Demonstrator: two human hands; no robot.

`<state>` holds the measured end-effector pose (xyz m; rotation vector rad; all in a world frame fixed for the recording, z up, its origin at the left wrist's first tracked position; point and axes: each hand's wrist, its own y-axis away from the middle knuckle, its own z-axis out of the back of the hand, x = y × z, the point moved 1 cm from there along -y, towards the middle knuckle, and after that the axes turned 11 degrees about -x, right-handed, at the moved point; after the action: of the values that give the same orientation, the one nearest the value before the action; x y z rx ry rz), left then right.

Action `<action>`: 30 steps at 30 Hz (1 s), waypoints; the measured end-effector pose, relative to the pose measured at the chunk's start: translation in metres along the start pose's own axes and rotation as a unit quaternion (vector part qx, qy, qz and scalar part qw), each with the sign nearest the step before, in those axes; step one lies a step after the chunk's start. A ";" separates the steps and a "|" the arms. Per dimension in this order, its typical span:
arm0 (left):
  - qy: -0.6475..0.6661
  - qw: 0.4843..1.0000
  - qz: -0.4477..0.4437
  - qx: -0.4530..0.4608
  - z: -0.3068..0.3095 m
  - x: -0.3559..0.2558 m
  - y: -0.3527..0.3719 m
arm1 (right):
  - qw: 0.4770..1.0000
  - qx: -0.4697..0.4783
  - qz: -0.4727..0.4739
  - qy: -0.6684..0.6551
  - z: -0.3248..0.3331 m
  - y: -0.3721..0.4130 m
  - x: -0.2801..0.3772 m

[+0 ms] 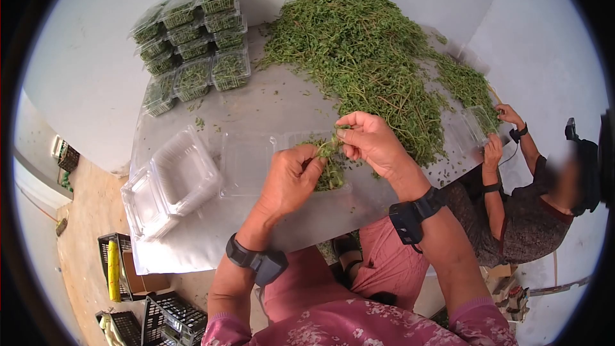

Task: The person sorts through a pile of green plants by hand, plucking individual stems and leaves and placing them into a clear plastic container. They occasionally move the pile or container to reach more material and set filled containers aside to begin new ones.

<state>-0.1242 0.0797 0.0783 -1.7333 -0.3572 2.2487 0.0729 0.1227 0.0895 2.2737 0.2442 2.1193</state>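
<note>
Left hand (291, 179): closed in a loose fist around the lower stems of a small herb bunch (328, 154). Right hand (371, 140): fingers pinched on the upper tips of the same bunch.

The bunch sits between the two hands and touches both. It is directly above an open clear tray (246, 163), which appears to hold some greens, though the hands cover much of it.

Risk noted: the grip looks light and the sprigs are loose, so strands may slip and land on the table (269, 106) beside the tray.

Empty trays (173, 179) lie to the left, and filled trays (192, 45) are stacked beyond. The large herb pile (365, 45) lies behind the hands. A co-worker (532, 218) sits at the right edge.
</note>
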 end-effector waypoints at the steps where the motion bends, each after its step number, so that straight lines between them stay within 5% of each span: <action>1: -0.009 1.000 -0.007 -0.002 0.001 -0.001 -0.001 | 1.000 -0.008 0.006 0.010 -0.001 0.001 0.001; 11: -0.044 0.998 -0.045 0.001 0.005 -0.004 -0.002 | 0.989 -0.040 0.074 0.121 -0.008 0.005 0.005; 22: -0.108 0.973 -0.072 -0.192 0.008 0.005 -0.007 | 0.995 -0.013 0.099 0.013 -0.008 0.016 0.016; 30: -0.095 0.982 -0.014 -0.163 0.014 0.005 -0.009 | 0.987 -0.022 0.051 -0.152 0.017 0.014 0.026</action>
<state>-0.1384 0.0892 0.0806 -1.6443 -0.8287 2.4498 0.0924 0.1139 0.1152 2.5901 0.0734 1.7596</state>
